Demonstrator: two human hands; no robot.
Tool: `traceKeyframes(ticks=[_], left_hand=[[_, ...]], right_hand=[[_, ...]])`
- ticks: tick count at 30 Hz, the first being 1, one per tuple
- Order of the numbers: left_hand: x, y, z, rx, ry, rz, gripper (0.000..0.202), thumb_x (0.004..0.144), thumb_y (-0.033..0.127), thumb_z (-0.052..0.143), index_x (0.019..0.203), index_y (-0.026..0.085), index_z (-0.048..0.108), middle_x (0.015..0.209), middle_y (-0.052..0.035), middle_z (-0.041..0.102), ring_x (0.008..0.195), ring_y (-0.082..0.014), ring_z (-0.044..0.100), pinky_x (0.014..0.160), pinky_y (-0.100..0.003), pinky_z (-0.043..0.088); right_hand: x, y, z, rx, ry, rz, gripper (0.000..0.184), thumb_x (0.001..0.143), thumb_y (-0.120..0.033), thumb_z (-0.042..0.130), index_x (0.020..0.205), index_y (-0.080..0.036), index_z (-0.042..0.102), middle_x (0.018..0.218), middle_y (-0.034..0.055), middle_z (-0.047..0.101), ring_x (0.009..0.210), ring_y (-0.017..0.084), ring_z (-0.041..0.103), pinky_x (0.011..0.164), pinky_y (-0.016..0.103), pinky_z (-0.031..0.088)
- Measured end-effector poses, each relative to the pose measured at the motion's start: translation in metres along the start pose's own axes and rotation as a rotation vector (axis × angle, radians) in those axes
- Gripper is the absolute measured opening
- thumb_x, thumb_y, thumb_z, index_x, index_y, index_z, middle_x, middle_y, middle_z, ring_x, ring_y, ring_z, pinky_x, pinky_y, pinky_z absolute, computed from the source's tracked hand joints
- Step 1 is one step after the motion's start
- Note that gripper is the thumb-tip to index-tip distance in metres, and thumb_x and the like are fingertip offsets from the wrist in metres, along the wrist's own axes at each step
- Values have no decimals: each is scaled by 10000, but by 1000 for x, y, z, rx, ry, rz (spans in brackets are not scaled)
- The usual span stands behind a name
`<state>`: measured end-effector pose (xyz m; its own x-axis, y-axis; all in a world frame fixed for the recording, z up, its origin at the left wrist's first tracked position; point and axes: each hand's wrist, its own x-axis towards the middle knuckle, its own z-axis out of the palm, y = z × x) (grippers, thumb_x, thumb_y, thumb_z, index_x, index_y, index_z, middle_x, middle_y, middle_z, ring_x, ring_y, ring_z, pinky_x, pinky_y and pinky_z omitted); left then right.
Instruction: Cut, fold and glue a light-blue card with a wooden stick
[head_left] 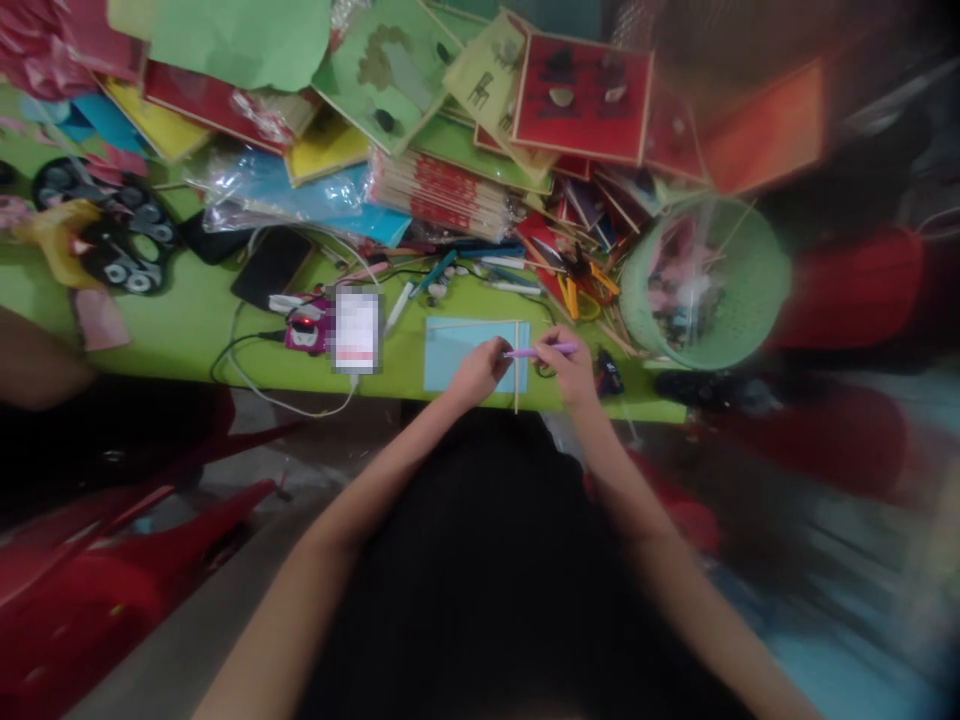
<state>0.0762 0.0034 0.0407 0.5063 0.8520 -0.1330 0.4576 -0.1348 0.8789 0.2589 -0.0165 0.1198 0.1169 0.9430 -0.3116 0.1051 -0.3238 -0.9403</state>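
A light blue sheet of paper [457,352] lies on the green table [187,330] near its front edge. A thin wooden stick [517,385] runs along the sheet's right side. My left hand [480,372] rests on the sheet with its fingers curled down by the stick. My right hand [571,372] is closed around a purple pen-like tool [541,351], whose tip points left toward the stick and my left fingers.
A green mesh basket [739,290] of small items stands at the right. Scissors with yellow handles [581,290], pens, bundled sticks [442,195] and framed paper pictures [585,95] crowd the back. A phone [357,330], cables and a dark device [271,265] lie left. Red plastic chairs [112,570] stand below.
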Motion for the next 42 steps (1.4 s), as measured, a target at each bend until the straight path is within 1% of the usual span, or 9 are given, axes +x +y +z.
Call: traceKeyframes(ticks=[10, 18, 23, 26, 28, 31, 35, 39, 42], left_hand=[[-2, 13, 1, 32, 44, -25, 161, 962, 178, 493, 1106, 204, 563, 884, -57, 666, 808, -207, 618, 727, -316, 485], [-3, 22, -2, -61, 203, -113, 397, 845, 79, 518, 1214, 220, 553, 887, -26, 682, 836, -192, 645, 771, -321, 508], [-1, 10, 0, -183, 275, -147, 359, 846, 103, 535, 1183, 226, 538, 802, 11, 621, 763, -173, 614, 727, -304, 489], [1, -4, -2, -273, 322, -173, 378, 857, 127, 569, 1221, 212, 516, 895, -13, 649, 810, -170, 634, 755, -305, 514], [1, -14, -10, -202, 387, -173, 442, 849, 143, 621, 1273, 195, 509, 1069, -76, 684, 976, -211, 656, 885, -368, 533], [-3, -28, -30, 106, 420, -219, 433, 877, 151, 616, 1303, 181, 547, 1211, -136, 688, 1138, -295, 621, 1019, -485, 480], [-7, -40, -55, 481, 291, -334, 314, 947, 223, 567, 1251, 222, 645, 1252, -147, 674, 1203, -352, 577, 983, -488, 466], [-4, -45, -66, 632, 160, -321, 242, 992, 254, 509, 1144, 241, 696, 1233, -136, 682, 1219, -354, 562, 984, -485, 448], [2, -47, -70, 651, 123, -301, 267, 1014, 231, 448, 1095, 209, 700, 1177, -150, 695, 1196, -352, 577, 983, -486, 440]], right_hand=[[1, 8, 19, -63, -39, 24, 276, 846, -517, 690, 806, -254, 615, 691, -21, 642, 663, 152, 602, 638, 288, 486], [4, 27, 42, 34, 119, 18, 296, 863, -534, 634, 804, -257, 547, 636, -31, 595, 602, 151, 579, 593, 285, 464], [12, 13, 53, 4, 7, -18, 286, 856, -523, 663, 800, -262, 563, 648, -36, 589, 623, 149, 567, 606, 284, 461], [34, 11, 54, -56, -111, -8, 293, 845, -510, 693, 768, -254, 573, 623, -43, 568, 599, 135, 528, 607, 277, 440], [60, 15, 56, -55, -108, 17, 318, 832, -520, 709, 752, -248, 565, 598, -51, 542, 569, 124, 500, 588, 271, 415], [106, 24, 62, 12, 27, 25, 371, 803, -581, 716, 779, -248, 554, 608, -52, 537, 567, 119, 509, 569, 262, 395], [145, 32, 59, -5, -24, 101, 476, 761, -654, 733, 951, -237, 605, 702, -31, 622, 618, 128, 542, 614, 267, 418], [122, 37, 26, -283, 105, 86, 515, 755, -580, 767, 1095, -239, 586, 763, -41, 634, 682, 151, 579, 677, 286, 449], [68, 42, 3, -546, 31, 135, 295, 818, -500, 705, 904, -229, 629, 802, -17, 675, 737, 164, 614, 717, 291, 459]])
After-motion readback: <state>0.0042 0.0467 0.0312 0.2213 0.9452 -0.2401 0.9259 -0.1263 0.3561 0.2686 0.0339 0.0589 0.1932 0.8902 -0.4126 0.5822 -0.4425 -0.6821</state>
